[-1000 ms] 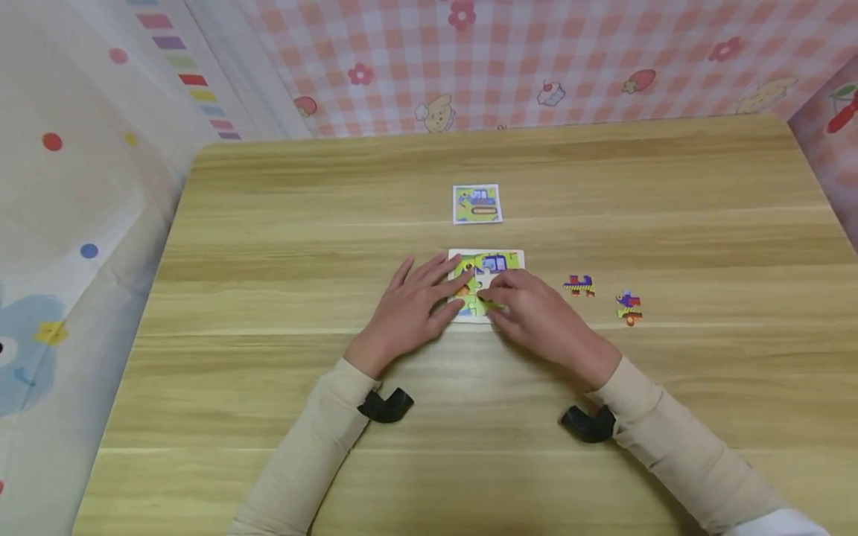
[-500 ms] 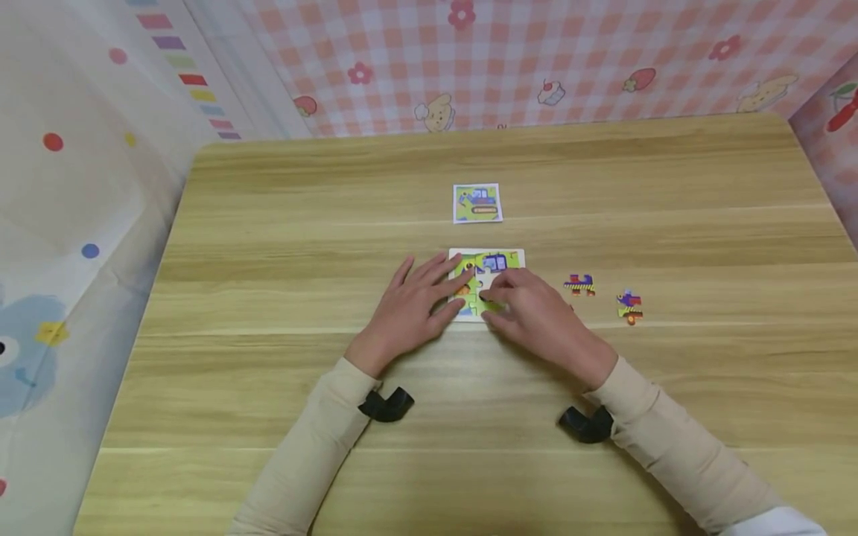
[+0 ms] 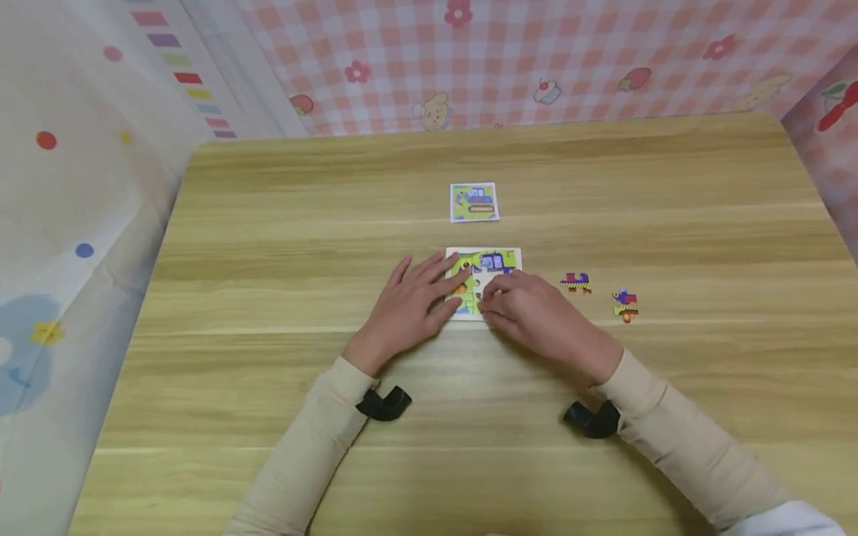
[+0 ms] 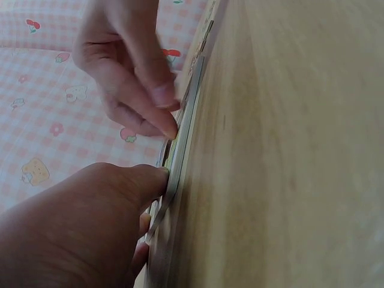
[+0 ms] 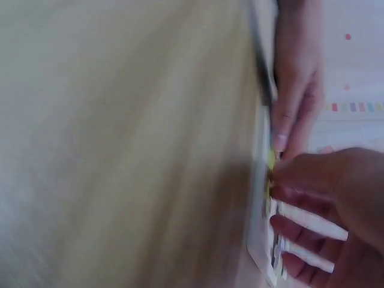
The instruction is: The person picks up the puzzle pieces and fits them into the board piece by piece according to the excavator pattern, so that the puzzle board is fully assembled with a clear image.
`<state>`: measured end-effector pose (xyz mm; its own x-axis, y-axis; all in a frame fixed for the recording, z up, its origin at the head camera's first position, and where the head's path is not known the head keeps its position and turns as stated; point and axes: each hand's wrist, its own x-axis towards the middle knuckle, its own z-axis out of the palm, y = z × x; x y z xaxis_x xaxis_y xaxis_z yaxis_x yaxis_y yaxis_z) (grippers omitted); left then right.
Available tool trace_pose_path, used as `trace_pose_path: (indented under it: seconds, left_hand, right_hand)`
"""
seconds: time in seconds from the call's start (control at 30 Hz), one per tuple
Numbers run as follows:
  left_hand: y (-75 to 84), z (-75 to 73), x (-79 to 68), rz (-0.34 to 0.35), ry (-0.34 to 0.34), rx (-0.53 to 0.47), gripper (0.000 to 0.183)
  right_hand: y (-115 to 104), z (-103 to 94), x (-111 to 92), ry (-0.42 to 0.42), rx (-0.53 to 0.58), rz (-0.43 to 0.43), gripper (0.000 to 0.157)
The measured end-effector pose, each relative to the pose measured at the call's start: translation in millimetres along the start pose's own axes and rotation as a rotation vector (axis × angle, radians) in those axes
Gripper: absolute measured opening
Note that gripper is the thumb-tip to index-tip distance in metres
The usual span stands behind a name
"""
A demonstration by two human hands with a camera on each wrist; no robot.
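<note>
A puzzle board (image 3: 464,317) with a pale border lies flat on the table, partly filled with a green and blue vehicle picture. My left hand (image 3: 410,313) rests with spread fingers over the board's left side, its thumb at the near edge. Above the lower middle of the board, my right hand (image 3: 536,313) pinches a yellow-green puzzle piece (image 5: 271,174) between thumb and index finger; the fingers cover most of it. Bare white backing shows above those fingertips. Right of the board lie two loose purple, red and yellow pieces, a nearer one (image 3: 576,283) and a farther one (image 3: 625,305).
Behind the board lies a small picture card (image 3: 474,202) showing a blue digger. The wooden table (image 3: 322,223) meets a pink checked cloth (image 3: 395,45) at its back edge. Black curved wrist mounts (image 3: 385,404) stick out from both sleeves.
My right fingertips have moved slightly left over the board, and less of the pinched piece shows. My left hand stays put. The head view has shifted a little.
</note>
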<state>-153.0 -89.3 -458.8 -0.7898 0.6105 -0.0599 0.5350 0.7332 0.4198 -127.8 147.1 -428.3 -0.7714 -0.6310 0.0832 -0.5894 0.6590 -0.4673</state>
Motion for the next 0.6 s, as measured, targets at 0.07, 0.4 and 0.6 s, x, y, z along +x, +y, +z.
trace_pose_path:
  seconds: [0.07,0.4,0.6]
  left_hand:
    - [-0.6,-0.9,-0.4,-0.001,-0.004,-0.001,0.051]
    - [-1.4,-4.0,-0.6,0.003,-0.004,0.014,0.051]
    - [0.3,-4.0,-0.6,-0.002,-0.001,0.008,0.051]
  right_hand:
    - [0.6,-2.0,3.3,0.004,-0.001,-0.006,0.017]
    - [7.6,1.4,10.7,-0.005,-0.188,0.047,0.046]
    - [5.9,3.8,8.4,-0.058,-0.246,0.066,0.048]
